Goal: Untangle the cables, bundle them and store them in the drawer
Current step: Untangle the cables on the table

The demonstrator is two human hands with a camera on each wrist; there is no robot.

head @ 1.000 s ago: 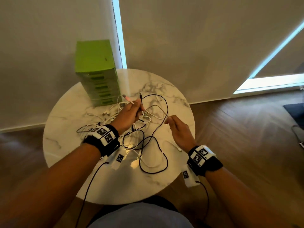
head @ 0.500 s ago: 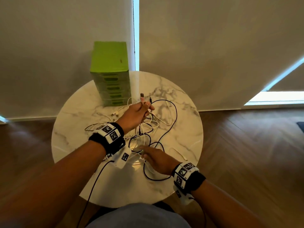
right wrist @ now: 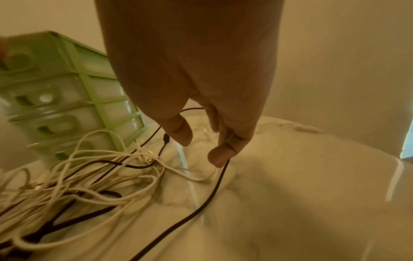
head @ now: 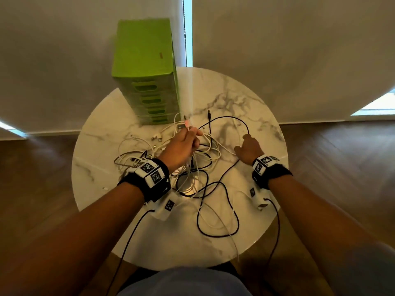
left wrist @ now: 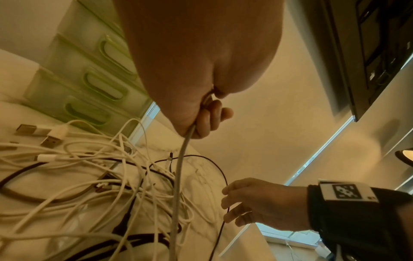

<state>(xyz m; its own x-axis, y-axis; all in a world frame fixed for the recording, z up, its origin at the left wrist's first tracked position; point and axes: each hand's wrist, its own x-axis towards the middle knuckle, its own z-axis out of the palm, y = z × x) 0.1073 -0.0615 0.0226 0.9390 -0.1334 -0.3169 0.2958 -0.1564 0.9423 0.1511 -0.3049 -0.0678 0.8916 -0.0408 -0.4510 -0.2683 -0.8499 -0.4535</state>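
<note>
Half a second ago the right hand [head: 249, 149] lay low on the tangle [head: 188, 159]; now it is out to the right, pinching the black cable [head: 222, 178]. The left hand [head: 181, 146] still grips a grey cable [left wrist: 180, 176] above the tangle, before the drawers [head: 149, 86] on the table [head: 256, 116].

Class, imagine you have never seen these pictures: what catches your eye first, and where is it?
A tangle of white and black cables sprawls across the middle of the round marble table. Behind it stands a green drawer tower. The left hand grips a raised cable, and the right hand pinches a thin black cable.
</note>
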